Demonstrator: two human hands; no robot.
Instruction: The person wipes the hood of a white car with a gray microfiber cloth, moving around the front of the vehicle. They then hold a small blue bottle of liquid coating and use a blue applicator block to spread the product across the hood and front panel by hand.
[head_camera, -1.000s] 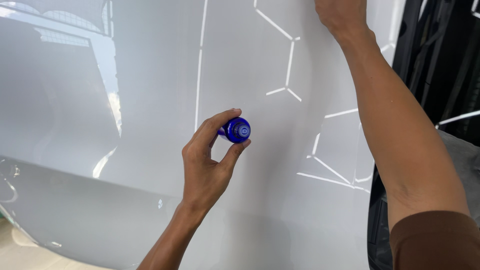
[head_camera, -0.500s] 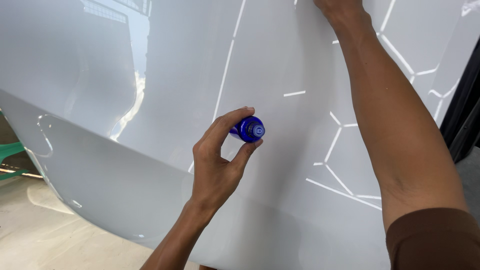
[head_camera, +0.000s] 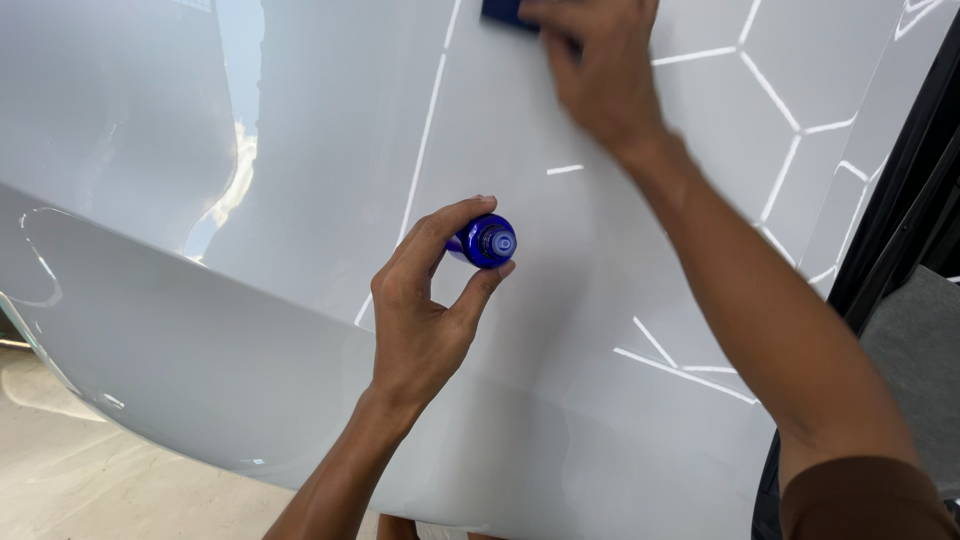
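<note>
1. The left hand (head_camera: 425, 320) pinches one small blue bottle (head_camera: 485, 242) between thumb and forefinger, its fingers narrow around the bottle, held close in front of the glossy white car panel (head_camera: 250, 330), probably to keep it within reach.
2. The right hand (head_camera: 600, 75) presses one dark blue applicator pad (head_camera: 505, 12) flat against the panel near the top edge, its fingers spread over the pad, seemingly for even contact.
3. Counted: one bottle, one pad, two hands.

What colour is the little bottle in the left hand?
Blue. The head view shows the bottle pinched between the left hand's finger and thumb.
</note>
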